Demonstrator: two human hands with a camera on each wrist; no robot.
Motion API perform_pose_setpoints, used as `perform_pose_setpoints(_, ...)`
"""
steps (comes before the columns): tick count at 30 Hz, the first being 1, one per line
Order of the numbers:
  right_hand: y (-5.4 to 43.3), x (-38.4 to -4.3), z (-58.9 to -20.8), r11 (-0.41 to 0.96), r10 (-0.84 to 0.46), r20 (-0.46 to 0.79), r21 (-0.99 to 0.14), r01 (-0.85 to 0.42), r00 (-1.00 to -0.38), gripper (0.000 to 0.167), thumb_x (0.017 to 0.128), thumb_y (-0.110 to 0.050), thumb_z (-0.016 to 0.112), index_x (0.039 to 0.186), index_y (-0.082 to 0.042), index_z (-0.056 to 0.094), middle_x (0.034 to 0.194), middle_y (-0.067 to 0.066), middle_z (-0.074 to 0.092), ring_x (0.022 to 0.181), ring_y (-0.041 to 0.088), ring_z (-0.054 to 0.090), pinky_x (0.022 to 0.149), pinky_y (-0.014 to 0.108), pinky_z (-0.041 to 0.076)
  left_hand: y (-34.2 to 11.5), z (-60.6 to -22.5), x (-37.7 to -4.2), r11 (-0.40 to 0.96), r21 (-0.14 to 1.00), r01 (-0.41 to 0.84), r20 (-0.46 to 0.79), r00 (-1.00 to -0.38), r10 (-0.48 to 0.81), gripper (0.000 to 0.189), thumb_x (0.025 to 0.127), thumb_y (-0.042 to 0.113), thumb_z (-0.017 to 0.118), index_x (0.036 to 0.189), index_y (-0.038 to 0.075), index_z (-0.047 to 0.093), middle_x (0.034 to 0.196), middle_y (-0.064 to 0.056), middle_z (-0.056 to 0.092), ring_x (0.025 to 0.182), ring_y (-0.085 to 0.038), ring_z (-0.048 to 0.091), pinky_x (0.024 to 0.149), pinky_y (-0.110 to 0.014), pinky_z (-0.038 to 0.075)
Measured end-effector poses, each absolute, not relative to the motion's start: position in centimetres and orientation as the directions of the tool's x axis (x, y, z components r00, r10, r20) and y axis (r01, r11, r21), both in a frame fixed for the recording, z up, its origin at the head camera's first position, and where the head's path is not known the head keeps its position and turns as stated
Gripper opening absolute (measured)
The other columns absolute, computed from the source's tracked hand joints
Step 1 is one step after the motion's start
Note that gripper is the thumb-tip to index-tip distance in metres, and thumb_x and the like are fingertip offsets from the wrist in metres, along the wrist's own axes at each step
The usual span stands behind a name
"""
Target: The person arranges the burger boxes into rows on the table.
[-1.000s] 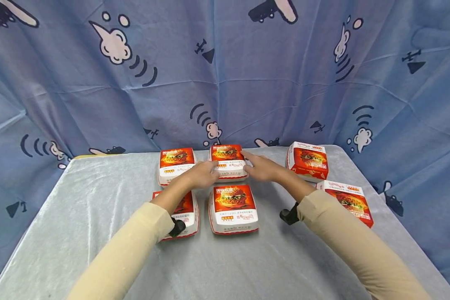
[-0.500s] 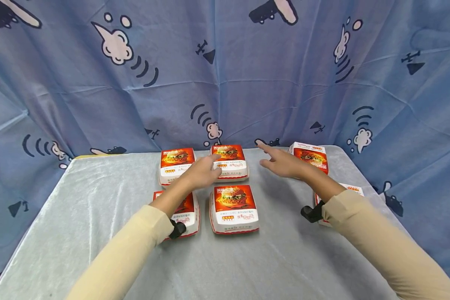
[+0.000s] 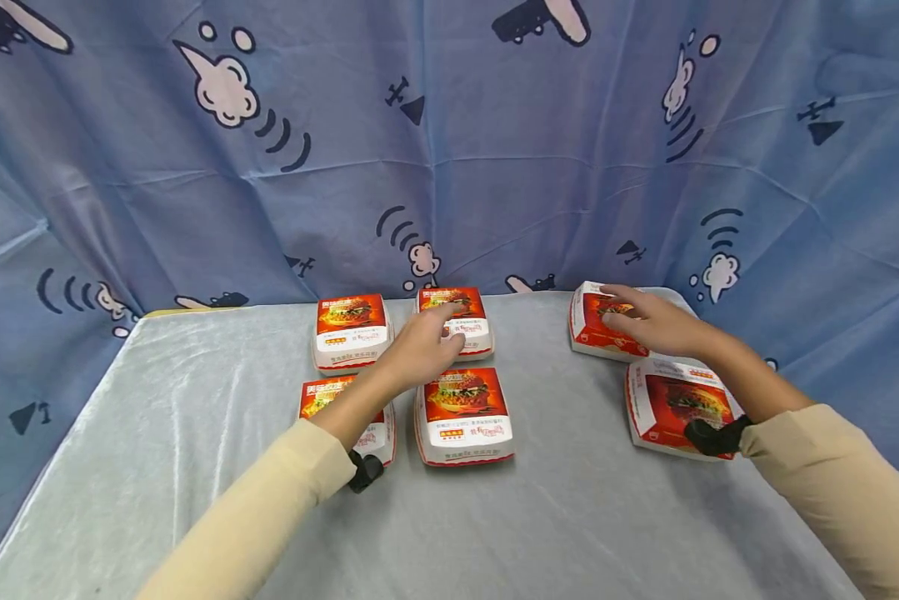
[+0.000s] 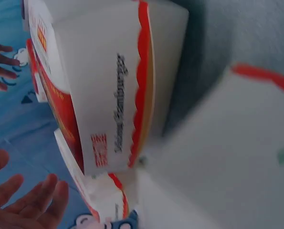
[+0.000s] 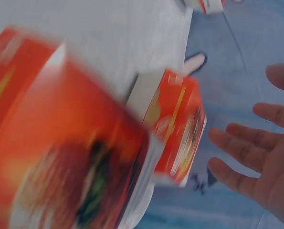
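Observation:
Several red-and-white hamburger boxes lie on the table in the head view. My left hand (image 3: 422, 346) hovers with fingers loosely extended over the left group, nearest the back box (image 3: 470, 329) and the front box (image 3: 466, 417); it holds nothing. A box (image 4: 103, 90) fills much of the left wrist view, apart from the fingers. My right hand (image 3: 662, 325), fingers spread, is above the back right box (image 3: 586, 321), partly covering it. The right wrist view shows those fingers (image 5: 247, 152) beside that box (image 5: 173, 124), with a gap between. The front right box (image 3: 681, 408) lies under the right wrist.
Two more boxes stand at the left of the group, a back left box (image 3: 350, 333) and a front left box (image 3: 322, 396), the latter partly behind the left forearm. A grey cloth covers the table (image 3: 217, 400). A blue patterned curtain (image 3: 344, 125) hangs directly behind it.
My right hand has left the back middle box and moved right to above the back right box. My left hand has shifted slightly right, over the gap between the two middle boxes.

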State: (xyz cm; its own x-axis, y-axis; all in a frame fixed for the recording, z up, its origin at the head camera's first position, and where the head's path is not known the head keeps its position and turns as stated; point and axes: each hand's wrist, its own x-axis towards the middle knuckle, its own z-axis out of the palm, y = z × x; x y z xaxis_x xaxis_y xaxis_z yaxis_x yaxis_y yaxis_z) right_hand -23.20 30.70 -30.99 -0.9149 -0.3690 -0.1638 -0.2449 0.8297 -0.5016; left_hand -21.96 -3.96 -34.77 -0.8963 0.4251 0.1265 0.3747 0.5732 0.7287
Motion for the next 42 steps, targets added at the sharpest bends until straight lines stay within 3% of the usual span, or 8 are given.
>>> perform_pose_setpoints(6, 34.8, -21.8, -31.8, 0.854, -0.327, -0.179, -0.477, -0.208, -0.928, 0.064, 0.104, -0.027, 0.048, 0.151, 0.009, 0.024, 0.146, 0.038, 0.033, 0.128, 0.056, 0.039, 0.096, 0.072, 0.038, -2.7, -34.8, -21.2, 0.542, 0.734, 0.410, 0.135, -0.869, 0.475, 0.048, 0.098, 0.013, 0.056, 0.144, 0.002, 0.049, 0.144, -0.012, 0.053, 0.127, -0.028, 0.054, 0.107, -0.041, 0.043)
perform_pose_setpoints(13, 38.2, -20.3, -33.3, 0.896, -0.256, -0.217, -0.419, -0.146, -0.942, 0.065, 0.105, -0.031, 0.046, 0.151, 0.010, 0.024, 0.142, 0.043, 0.033, 0.125, 0.059, 0.038, 0.093, 0.073, 0.040, -1.2, -34.5, -20.0, 0.526, 0.731, 0.435, 0.117, -0.839, 0.531, 0.052, 0.099, 0.015, 0.056, 0.149, 0.007, 0.045, 0.149, -0.008, 0.049, 0.139, -0.020, 0.042, 0.114, -0.037, 0.034)
perform_pose_setpoints(26, 39.8, -18.2, -34.9, 0.893, -0.232, -0.234, -0.435, -0.112, -0.944, 0.063, 0.103, -0.029, 0.049, 0.147, 0.011, 0.030, 0.141, 0.044, 0.033, 0.124, 0.061, 0.036, 0.091, 0.076, 0.037, 1.6, -34.9, -18.0, 0.493, 0.715, 0.496, 0.100, -0.771, 0.629, 0.054, 0.099, 0.018, 0.055, 0.150, 0.008, 0.043, 0.152, -0.003, 0.046, 0.141, -0.015, 0.039, 0.115, -0.031, 0.030)
perform_pose_setpoints(42, 40.0, -17.3, -35.4, 0.849, -0.234, -0.279, -0.525, -0.056, -0.931, 0.070, 0.104, -0.035, 0.048, 0.152, 0.008, 0.021, 0.148, 0.042, 0.022, 0.127, 0.062, 0.030, 0.093, 0.079, 0.031, 3.3, -35.6, -16.7, 0.469, 0.734, 0.491, 0.055, -0.731, 0.680, 0.055, 0.100, 0.021, 0.056, 0.152, 0.012, 0.042, 0.153, 0.000, 0.045, 0.142, -0.013, 0.037, 0.115, -0.030, 0.030)
